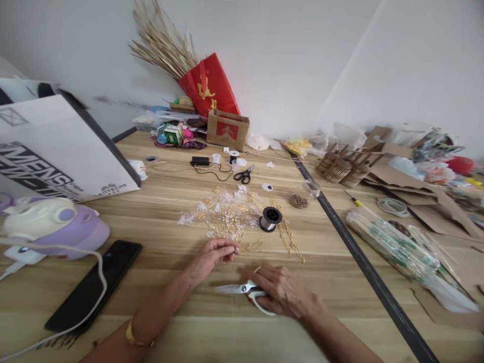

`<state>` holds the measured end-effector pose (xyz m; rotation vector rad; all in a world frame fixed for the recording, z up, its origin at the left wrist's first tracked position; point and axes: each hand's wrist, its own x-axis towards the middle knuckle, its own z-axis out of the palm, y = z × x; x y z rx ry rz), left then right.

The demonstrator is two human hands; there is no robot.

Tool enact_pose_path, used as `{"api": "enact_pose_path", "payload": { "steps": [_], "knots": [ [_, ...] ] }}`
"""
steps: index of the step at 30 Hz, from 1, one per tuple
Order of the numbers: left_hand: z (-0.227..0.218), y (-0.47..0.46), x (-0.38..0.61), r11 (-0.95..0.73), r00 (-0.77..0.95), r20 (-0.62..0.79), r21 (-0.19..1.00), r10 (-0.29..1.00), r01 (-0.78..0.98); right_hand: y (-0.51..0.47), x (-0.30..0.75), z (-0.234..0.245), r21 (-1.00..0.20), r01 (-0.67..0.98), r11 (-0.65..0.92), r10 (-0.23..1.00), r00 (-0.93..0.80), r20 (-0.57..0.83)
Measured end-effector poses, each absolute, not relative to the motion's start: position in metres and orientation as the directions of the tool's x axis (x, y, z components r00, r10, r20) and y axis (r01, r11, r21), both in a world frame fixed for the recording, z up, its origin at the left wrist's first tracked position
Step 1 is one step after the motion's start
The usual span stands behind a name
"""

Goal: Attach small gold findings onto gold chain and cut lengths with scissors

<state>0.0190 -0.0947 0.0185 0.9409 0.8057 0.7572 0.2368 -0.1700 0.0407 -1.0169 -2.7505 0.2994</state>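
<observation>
My left hand (217, 252) is closed in a pinch, with a small shiny bead (236, 250) at its fingertips. Fingers of my right hand (282, 290) wrap round the white handles of a pair of scissors (242, 288), whose blades point left over the table. Just beyond the left fingertips lies a short gold chain (254, 246). Clear and gold beads (229, 224) are scattered behind it among small plastic bags (202, 209). A spool of fine wire (270, 219) stands right of the beads, beside a long gold chain (289, 237).
Black scissors (245, 174) and a jar of brown beads (300, 200) lie farther back. On the left are a black phone (94, 285), a cable, a purple device (71, 227) and a large box (60, 151). Packed sticks (393, 247) lie right of a dark strip (363, 262).
</observation>
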Motion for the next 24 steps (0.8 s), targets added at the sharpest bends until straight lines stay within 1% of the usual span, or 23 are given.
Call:
{"api": "enact_pose_path", "payload": {
  "steps": [2,5,8,12,16,20,24],
  "knots": [
    [0.019,-0.095,0.019,0.312,0.489,-0.217,0.942,0.845,-0.121,-0.172,0.234,0.045,-0.257,0.615,0.745,0.652,-0.753,0.088],
    [0.019,-0.095,0.020,0.216,0.498,-0.181,0.976,0.848,-0.011,-0.175,0.230,0.050,-0.289,0.603,0.743,0.648,-0.756,0.088],
    [0.021,-0.095,0.020,0.135,0.517,-0.151,0.988,0.842,0.068,-0.177,0.229,0.052,-0.334,0.580,0.743,0.641,-0.760,0.107],
    [0.027,-0.097,0.018,0.014,0.535,-0.102,0.986,0.838,0.166,-0.177,0.229,0.049,-0.338,0.580,0.741,0.651,-0.745,0.148],
    [0.034,-0.098,0.016,-0.074,0.552,-0.074,0.967,0.831,0.242,-0.171,0.229,0.039,-0.379,0.631,0.677,0.728,-0.651,0.215],
    [0.038,-0.099,0.015,-0.127,0.584,-0.072,0.948,0.808,0.292,-0.163,0.226,0.031,-0.499,0.669,0.552,0.830,-0.497,0.253],
    [0.034,-0.098,0.014,-0.149,0.625,-0.055,0.952,0.779,0.269,-0.153,0.219,0.030,-0.582,0.647,0.494,0.864,-0.439,0.246]
  ]
}}
